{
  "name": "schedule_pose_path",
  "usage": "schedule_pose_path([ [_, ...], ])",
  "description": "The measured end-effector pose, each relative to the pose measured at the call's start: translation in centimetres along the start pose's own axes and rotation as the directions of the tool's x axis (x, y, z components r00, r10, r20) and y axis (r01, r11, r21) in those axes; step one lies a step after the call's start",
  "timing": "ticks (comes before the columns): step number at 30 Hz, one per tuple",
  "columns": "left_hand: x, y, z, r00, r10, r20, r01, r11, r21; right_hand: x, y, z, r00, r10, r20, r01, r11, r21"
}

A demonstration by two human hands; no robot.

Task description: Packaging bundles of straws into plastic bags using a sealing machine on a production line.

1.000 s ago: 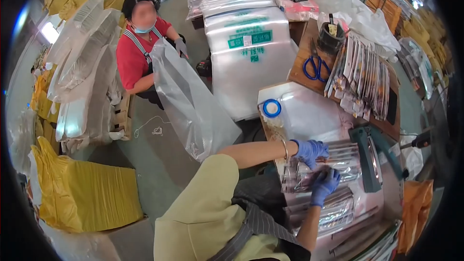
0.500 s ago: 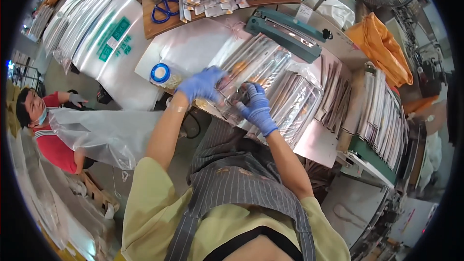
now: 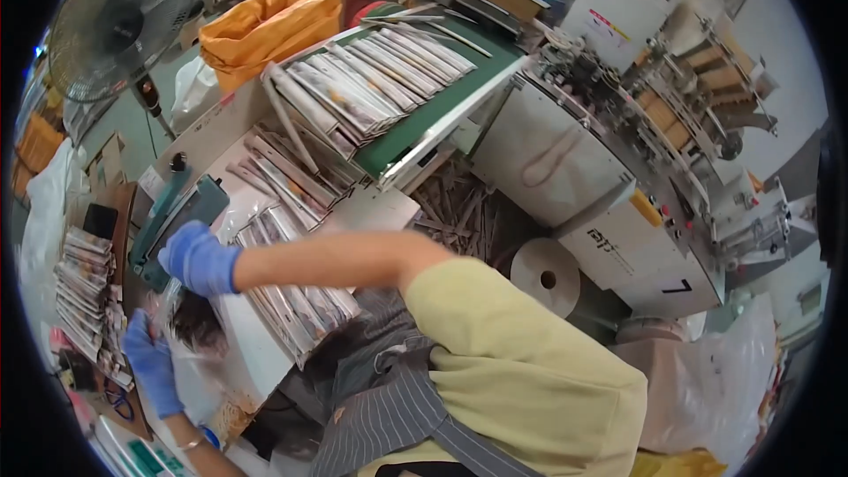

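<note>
Both my hands wear blue knit gloves and are at the left of the view. My left hand (image 3: 152,364) is lower, its fingers against the edge of a crinkled clear plastic bag (image 3: 201,325) with something dark and blurred showing through. My right hand (image 3: 200,259) is just above the bag, beside a green bar-shaped sealer (image 3: 181,216), with its fingers curled; what they hold is hidden. Right of the bag, on the white table (image 3: 265,355), lies a row of slim printed packets (image 3: 305,318) in clear wrap, partly under my right forearm.
Loose slim packets (image 3: 287,181) lie beyond, and more fill a green conveyor belt (image 3: 442,115). An orange sack (image 3: 269,31) and a fan (image 3: 124,22) stand at the back left. A white machine (image 3: 609,256) and paper roll (image 3: 546,278) are right. More packets (image 3: 84,291) are far left.
My view has swung right, bringing the conveyor and machine into sight and putting the co-worker out of it. The hands have moved apart from the wrapped packets, with the right hand near the sealer.
</note>
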State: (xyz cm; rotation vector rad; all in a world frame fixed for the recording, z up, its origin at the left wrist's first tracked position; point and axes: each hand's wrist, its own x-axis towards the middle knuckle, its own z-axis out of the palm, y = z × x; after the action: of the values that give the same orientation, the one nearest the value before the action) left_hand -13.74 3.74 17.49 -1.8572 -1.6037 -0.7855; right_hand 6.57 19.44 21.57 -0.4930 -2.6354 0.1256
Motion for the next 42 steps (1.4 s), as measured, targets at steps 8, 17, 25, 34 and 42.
schedule_pose_path([
  [8,6.8,-7.1,-3.0,0.589,-0.520,0.619,0.774,0.142,-0.618,4.5,1.4,-6.7,0.966,0.148,-0.213,-0.135,0.988,0.071],
  [17,8.0,7.8,-0.6,0.823,-0.535,0.191,0.400,0.308,-0.863,1.3,-0.3,-0.8,0.897,-0.238,-0.373,0.354,0.892,0.281],
  [25,3.1,4.0,10.2,0.549,-0.683,0.482,0.799,0.258,-0.544,12.4,11.9,5.4,0.872,0.110,-0.477,-0.107,0.994,0.034],
  [34,3.3,-1.0,18.7,0.317,-0.447,0.836,0.852,-0.252,-0.458,17.7,8.1,6.8,0.902,0.290,-0.321,-0.098,0.860,0.500],
  [42,-5.8,-1.5,20.2,0.192,-0.501,0.844,0.746,-0.484,-0.457,9.1,16.5,15.3,0.790,0.613,0.010,-0.214,0.261,0.941],
])
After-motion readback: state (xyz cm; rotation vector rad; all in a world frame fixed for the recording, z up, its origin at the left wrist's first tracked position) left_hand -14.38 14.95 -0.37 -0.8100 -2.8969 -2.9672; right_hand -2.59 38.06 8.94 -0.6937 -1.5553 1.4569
